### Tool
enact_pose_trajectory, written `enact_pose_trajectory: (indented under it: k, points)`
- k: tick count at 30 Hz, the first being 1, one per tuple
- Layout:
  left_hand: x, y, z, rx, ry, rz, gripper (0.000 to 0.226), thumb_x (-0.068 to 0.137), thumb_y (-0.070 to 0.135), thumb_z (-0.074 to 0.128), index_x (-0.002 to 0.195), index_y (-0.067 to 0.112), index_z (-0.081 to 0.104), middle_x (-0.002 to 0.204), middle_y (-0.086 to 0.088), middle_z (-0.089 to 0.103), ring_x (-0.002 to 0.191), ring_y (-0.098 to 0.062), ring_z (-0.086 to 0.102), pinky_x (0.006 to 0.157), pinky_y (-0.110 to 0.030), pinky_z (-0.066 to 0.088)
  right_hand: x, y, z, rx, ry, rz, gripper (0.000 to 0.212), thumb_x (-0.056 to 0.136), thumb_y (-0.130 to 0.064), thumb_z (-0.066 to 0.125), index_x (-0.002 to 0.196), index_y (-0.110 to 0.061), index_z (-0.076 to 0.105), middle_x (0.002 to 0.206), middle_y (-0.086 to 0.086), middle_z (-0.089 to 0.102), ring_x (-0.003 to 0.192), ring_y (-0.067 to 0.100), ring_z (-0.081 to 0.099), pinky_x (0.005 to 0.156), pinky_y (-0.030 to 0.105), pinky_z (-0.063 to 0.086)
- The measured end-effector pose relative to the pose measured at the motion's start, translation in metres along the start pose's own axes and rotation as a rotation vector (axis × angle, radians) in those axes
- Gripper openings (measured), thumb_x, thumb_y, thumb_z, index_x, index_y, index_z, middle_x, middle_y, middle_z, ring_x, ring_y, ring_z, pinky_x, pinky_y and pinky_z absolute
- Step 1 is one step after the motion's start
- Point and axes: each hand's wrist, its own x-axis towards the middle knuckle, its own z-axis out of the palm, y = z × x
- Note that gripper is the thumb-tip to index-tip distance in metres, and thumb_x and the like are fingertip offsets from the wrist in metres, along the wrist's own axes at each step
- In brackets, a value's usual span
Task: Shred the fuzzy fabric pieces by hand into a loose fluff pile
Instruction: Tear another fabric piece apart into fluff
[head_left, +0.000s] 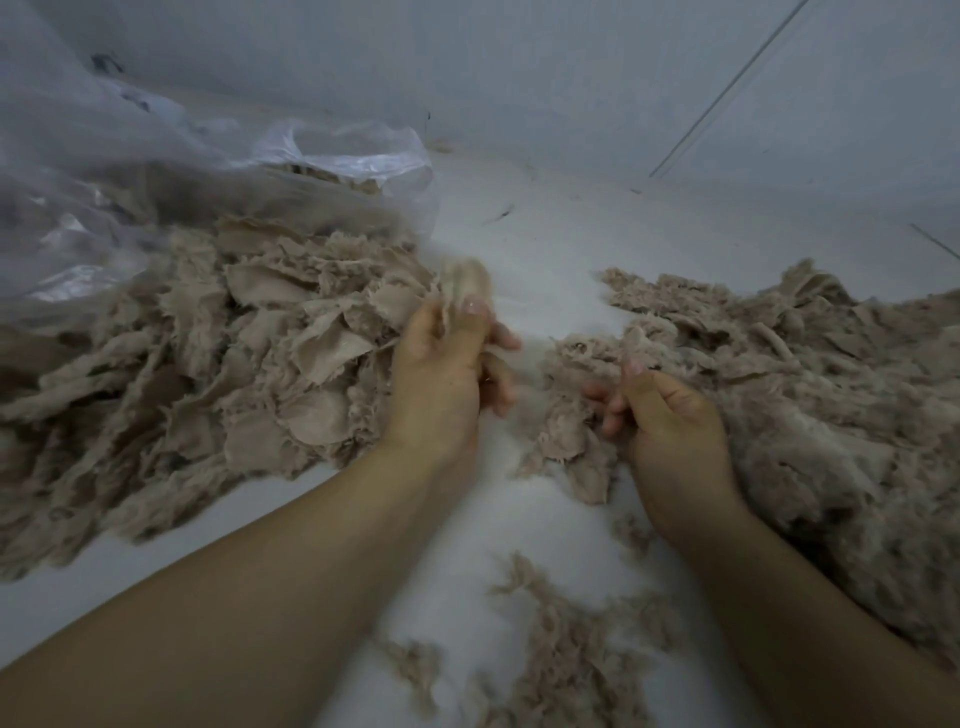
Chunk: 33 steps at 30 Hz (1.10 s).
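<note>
A: What's being worked on right now?

B: A small fabric scrap (464, 283), pinched upright between the thumb and fingers (470, 306) of the left hand (441, 374). It sits just off the near edge of the heap of fabric pieces (208, 364) on the left, above the bare white surface (540, 244) that runs between the two heaps.

A: And the right hand (670, 436)?

B: Its fingers are curled closed with the thumb pressed down, and a bit of fuzz seems caught under the thumb at the edge of the fluff pile (779, 395). I'd judge a tear has just parted, one half in each hand, though the blur makes it hard to be sure.

A: So which step is this?

B: Mid-shredding, I'd say. Plenty of whole pieces remain on the left, some spilling from the clear plastic bag (156, 171). Next, the right hand should let its tuft fall on the pile, then come across to grip the scrap close beside the left thumb and pull apart.

A: Room to move?

B: The white lane between the heaps is open, enough for the hands to separate sideways. Stray fluff (561, 649) lies near the forearms, and a wall (571, 78) closes the far side, well clear.
</note>
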Motion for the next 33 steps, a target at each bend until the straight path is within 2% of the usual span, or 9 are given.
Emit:
enact_pose_trajectory:
  k: [3,8,11,13,16,21,24,28,33]
  points:
    - [-0.003,-0.011,0.001,0.181,-0.037,-0.035,0.036,0.092,0.01,0.064,0.122,0.016,0.044,0.109,-0.009,0.065,0.058,-0.018,0.059,0.046,-0.03,0.049,-0.001,0.0,0.0,0.039,-0.006,0.004,0.043,0.105,-0.023,0.044,0.067,-0.012,0.06,0.059,0.001,0.062,0.083,0.021,0.069,0.086,0.039,0.052]
    - [-0.009,-0.023,0.004,1.075,-0.23,0.132,0.02,0.077,0.038,0.078,0.084,0.025,0.064,0.085,0.006,0.057,0.065,-0.002,0.051,0.057,-0.021,0.039,-0.003,-0.005,0.003,0.075,-0.009,0.046,0.039,0.105,-0.021,0.042,0.078,-0.009,0.067,0.07,0.006,0.069,0.071,0.019,0.067,0.071,0.029,0.056]
    - [-0.014,-0.021,0.009,1.365,-0.424,0.229,0.023,0.078,0.038,0.074,0.079,0.022,0.058,0.077,0.013,0.045,0.073,-0.012,0.055,0.055,-0.024,0.039,-0.006,-0.007,0.004,0.044,-0.04,0.035,0.035,0.106,-0.017,0.04,0.088,-0.005,0.068,0.076,0.004,0.073,0.074,0.016,0.071,0.066,0.023,0.056]
    - [-0.018,-0.022,0.01,1.323,-0.45,0.3,0.008,0.085,0.024,0.067,0.081,0.018,0.063,0.072,0.014,0.046,0.073,-0.013,0.057,0.056,-0.027,0.042,-0.007,-0.008,0.004,-0.047,-0.099,0.025,0.035,0.106,-0.019,0.039,0.095,-0.008,0.071,0.086,0.004,0.076,0.081,0.016,0.072,0.07,0.023,0.056]
    - [-0.019,-0.023,0.008,0.901,-0.379,0.252,0.016,0.089,0.007,0.066,0.074,0.01,0.068,0.062,0.018,0.057,0.061,0.004,0.055,0.06,-0.015,0.042,-0.009,-0.01,0.004,-0.184,-0.163,-0.004,0.038,0.106,-0.021,0.04,0.097,-0.013,0.075,0.088,0.002,0.077,0.083,0.01,0.073,0.069,0.014,0.053]
    - [-0.019,-0.016,0.008,0.464,-0.283,0.073,0.026,0.094,0.005,0.059,0.071,0.016,0.063,0.05,0.01,0.052,0.047,-0.006,0.046,0.047,-0.018,0.041,-0.01,-0.012,0.004,-0.268,-0.143,-0.029,0.037,0.102,-0.02,0.05,0.07,-0.007,0.063,0.055,0.004,0.062,0.052,0.011,0.056,0.056,0.016,0.046]
    - [-0.016,-0.018,0.007,0.374,-0.213,0.021,0.028,0.097,0.004,0.053,0.072,0.015,0.059,0.05,0.007,0.053,0.045,-0.007,0.048,0.044,-0.018,0.041,-0.008,-0.011,0.004,-0.214,-0.153,0.002,0.025,0.097,-0.015,0.058,0.075,-0.006,0.064,0.064,0.009,0.06,0.057,0.015,0.052,0.055,0.025,0.045]
    - [-0.012,-0.02,0.006,0.358,-0.109,0.022,0.03,0.099,0.005,0.051,0.071,0.015,0.057,0.052,0.004,0.052,0.046,-0.007,0.045,0.047,-0.022,0.039,-0.007,-0.011,0.002,-0.233,-0.126,-0.007,0.029,0.097,-0.019,0.059,0.069,-0.012,0.059,0.047,-0.006,0.052,0.04,0.011,0.039,0.039,0.023,0.036]
    - [-0.014,-0.017,0.008,0.357,-0.169,-0.033,0.024,0.097,0.011,0.057,0.073,0.013,0.058,0.058,-0.003,0.058,0.056,-0.012,0.053,0.058,-0.025,0.044,-0.007,-0.01,0.0,-0.171,-0.077,-0.012,0.023,0.095,-0.021,0.061,0.075,-0.01,0.065,0.059,0.006,0.06,0.048,0.02,0.048,0.042,0.027,0.043]
